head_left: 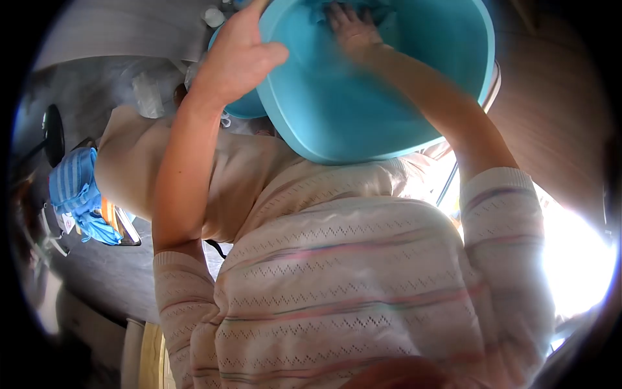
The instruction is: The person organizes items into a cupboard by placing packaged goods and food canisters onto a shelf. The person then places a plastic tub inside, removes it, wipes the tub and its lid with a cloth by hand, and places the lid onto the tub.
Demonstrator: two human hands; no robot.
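A large turquoise plastic basin (350,123) is tilted towards me over my lap, its inside facing up at me. My left hand (240,58) is closed at the basin's left rim, the thumb lying over the edge and the other fingers mostly hidden. Inside the basin, my right hand (353,31) lies flat with its fingers spread, pressing against the far inner surface. A dark, crumpled patch that looks like a wet cloth (383,14) shows beside and under those fingers. The right forearm is slightly blurred.
Behind the basin's left side sits another turquoise container (246,107). A clear plastic bag (148,96) and a small white object (212,16) are at the upper left. Blue striped cloth (76,181) hangs over a holder at far left. Bright light floods the right side.
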